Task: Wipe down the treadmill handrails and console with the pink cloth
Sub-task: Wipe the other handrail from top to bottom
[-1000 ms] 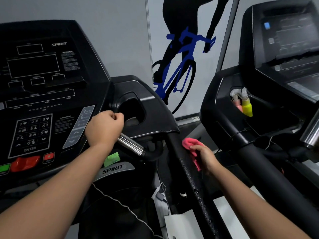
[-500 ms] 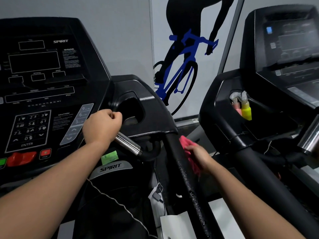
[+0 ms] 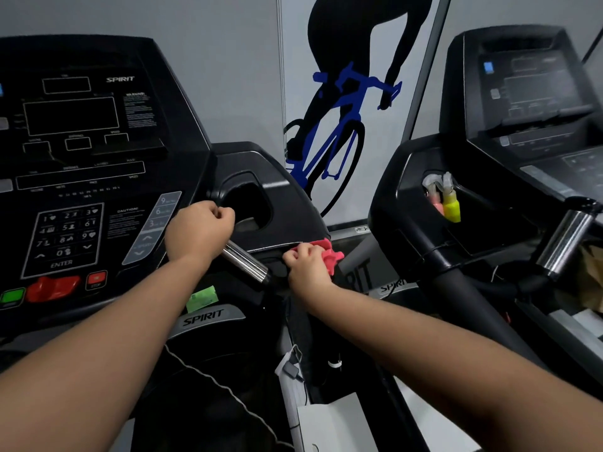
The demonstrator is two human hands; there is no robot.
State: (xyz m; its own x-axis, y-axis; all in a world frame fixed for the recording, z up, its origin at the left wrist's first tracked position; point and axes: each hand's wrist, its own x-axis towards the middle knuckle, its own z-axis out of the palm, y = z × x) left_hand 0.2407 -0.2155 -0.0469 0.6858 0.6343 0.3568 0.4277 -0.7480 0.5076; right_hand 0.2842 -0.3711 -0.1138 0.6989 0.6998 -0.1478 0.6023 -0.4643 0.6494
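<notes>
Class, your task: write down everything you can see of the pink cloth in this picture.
The pink cloth is a small, soft-looking fabric rag, coral-pink, crumpled into a bunch with folds sticking out. The right hand grips it, fingers curled over its near part, so only its far, right side shows. It sits against the lower front edge of the black plastic console housing, near the right corner. Whether it is damp cannot be told.
</notes>
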